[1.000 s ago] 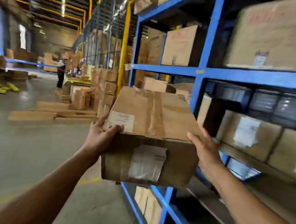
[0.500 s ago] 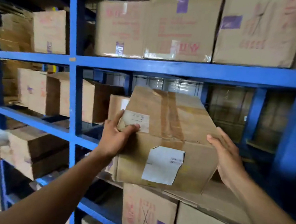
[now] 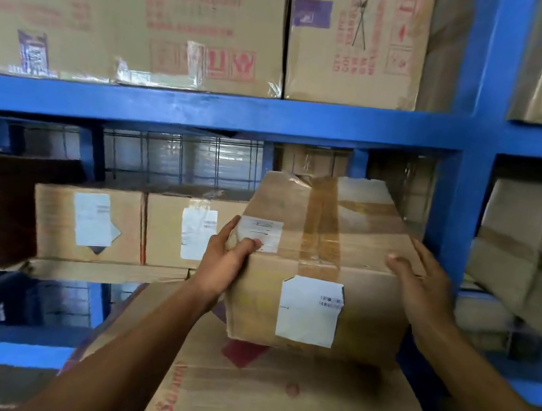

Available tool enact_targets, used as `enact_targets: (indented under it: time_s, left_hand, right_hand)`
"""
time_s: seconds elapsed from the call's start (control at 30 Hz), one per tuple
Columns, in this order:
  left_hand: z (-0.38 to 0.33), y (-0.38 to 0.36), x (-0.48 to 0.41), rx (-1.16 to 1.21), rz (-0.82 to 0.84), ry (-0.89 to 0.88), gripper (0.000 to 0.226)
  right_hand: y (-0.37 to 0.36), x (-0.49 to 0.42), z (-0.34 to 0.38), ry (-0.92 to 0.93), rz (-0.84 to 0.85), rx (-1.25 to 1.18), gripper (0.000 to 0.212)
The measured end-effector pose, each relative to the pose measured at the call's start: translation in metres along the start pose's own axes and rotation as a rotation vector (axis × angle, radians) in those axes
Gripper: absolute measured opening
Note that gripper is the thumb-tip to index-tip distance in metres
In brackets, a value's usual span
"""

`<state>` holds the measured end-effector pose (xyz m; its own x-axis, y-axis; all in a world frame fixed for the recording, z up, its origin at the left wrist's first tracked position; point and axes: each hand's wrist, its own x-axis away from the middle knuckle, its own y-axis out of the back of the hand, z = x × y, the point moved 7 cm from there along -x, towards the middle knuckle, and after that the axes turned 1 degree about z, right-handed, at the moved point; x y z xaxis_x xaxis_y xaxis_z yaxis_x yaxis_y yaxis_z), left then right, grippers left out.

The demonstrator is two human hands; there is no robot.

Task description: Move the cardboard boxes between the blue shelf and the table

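Left hand (image 3: 223, 268) clamps the cardboard box (image 3: 324, 257) at its near-left corner, thumb over the top label. Right hand (image 3: 423, 291) presses straight-fingered against its right side. The box is over a flattened carton (image 3: 272, 395) (touching? can't tell), inside the blue shelf (image 3: 227, 110), with labelled boxes (image 3: 88, 222) behind.

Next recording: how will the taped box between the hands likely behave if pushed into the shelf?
Probably stiff: the box has square edges, though its top looks creased. Likely not heavy, since the left hand and right hand hold it by its sides. It should slide over the flat cardboard beneath.
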<state>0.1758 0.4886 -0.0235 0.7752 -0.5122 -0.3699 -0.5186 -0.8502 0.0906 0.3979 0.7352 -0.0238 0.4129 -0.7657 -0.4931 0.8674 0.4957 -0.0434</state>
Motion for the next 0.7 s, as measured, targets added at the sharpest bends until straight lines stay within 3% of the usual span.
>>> enact_targets:
  time_s: [0.13,0.23,0.33,0.43,0.5,0.6,0.7]
  left_hand:
    - [0.03,0.007,-0.048,-0.034,0.048,-0.019,0.043]
    - [0.059,0.002,-0.082,-0.147,0.119,0.016,0.078]
    - [0.083,-0.017,-0.106,-0.412,0.17,-0.085,0.086]
    - [0.086,-0.029,-0.122,-0.852,0.008,-0.313,0.082]
    - [0.095,-0.028,-0.139,-0.973,-0.075,-0.295,0.078]
    - [0.105,-0.023,-0.172,-1.043,-0.123,-0.239,0.081]
    - [0.117,-0.016,-0.203,-1.216,-0.081,-0.225,0.09]
  right_hand:
    - [-0.033,-0.037,-0.041,-0.121,0.001,-0.056,0.047]
    - [-0.052,-0.073,-0.066,-0.185,-0.096,-0.032,0.038]
    - [-0.066,-0.11,-0.082,-0.113,-0.246,0.213,0.05]
    - [-0.075,-0.121,-0.097,-0.111,-0.462,0.592,0.073]
    - [-0.093,-0.11,-0.101,0.025,-0.531,0.671,0.071]
    - [-0.137,-0.1,-0.13,0.285,-0.257,0.854,0.078]
    - [-0.152,-0.131,-0.167,0.201,0.01,1.007,0.095]
